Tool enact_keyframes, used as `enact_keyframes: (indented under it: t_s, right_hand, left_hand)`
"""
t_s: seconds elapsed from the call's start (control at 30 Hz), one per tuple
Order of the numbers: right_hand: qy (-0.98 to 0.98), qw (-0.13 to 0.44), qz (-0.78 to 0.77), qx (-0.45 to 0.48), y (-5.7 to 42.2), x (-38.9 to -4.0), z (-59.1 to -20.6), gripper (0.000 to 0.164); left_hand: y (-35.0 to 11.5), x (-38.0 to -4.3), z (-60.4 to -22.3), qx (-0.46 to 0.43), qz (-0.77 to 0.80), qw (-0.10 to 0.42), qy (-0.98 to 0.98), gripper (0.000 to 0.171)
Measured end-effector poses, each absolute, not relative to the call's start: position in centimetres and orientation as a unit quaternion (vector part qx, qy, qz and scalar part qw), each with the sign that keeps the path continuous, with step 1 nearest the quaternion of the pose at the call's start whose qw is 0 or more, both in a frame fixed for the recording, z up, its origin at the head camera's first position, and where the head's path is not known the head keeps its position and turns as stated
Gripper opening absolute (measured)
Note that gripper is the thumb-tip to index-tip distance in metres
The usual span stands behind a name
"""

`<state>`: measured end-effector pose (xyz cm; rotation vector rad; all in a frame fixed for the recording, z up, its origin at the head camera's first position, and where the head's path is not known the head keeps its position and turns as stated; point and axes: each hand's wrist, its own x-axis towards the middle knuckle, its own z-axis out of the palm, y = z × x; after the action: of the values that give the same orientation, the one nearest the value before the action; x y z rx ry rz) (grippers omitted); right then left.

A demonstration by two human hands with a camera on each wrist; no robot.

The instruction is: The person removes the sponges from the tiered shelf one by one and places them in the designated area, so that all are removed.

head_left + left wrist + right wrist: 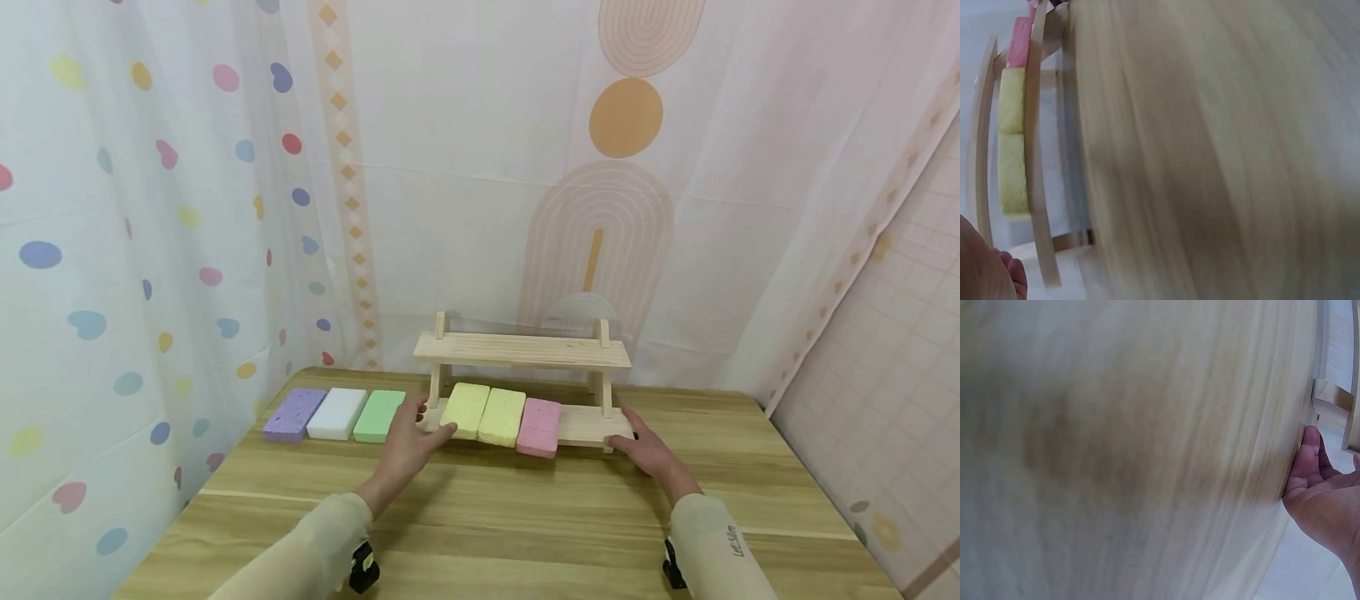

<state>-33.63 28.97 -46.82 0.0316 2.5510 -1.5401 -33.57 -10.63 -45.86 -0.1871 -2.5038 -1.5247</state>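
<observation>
Standing on the table (487,533), the two-tier wooden stand (525,350) should handle as light and stiff, best taken by both ends of its lower shelf (581,423); the yellow sponges (465,410) and pink sponge (539,426) resting there look soft and could slide. Left hand (407,435) and right hand (649,451) flank those ends, thumbs frontward, fingers relaxed and spread; contact cannot be told.

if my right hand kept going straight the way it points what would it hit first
Most likely the right end of the lower wooden board, just ahead of the right hand; depth is unclear, so they may already touch.
</observation>
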Motion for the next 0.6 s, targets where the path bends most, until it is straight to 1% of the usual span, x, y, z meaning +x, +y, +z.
enact_keyframes:
  t_s: [0.23, 0.4, 0.6]
  right_hand:
    - [0.851, 0.082, -0.518, 0.014, 28.9, -33.5, -47.0, 0.09]
    - [0.852, 0.08, -0.518, 0.015, 29.0, -33.6, -47.0, 0.09]
    - [0.848, 0.082, -0.523, 0.005, 29.4, -33.8, -47.3, 0.095]
  left_hand:
    - [-9.3, -33.3, -46.7, -0.055, -0.487, 0.132, -0.862, 0.078]
    - [-8.7, -33.2, -47.1, -0.04, -0.498, 0.132, -0.856, 0.079]
    - [-8.3, -33.1, -47.6, -0.033, -0.49, 0.131, -0.861, 0.08]
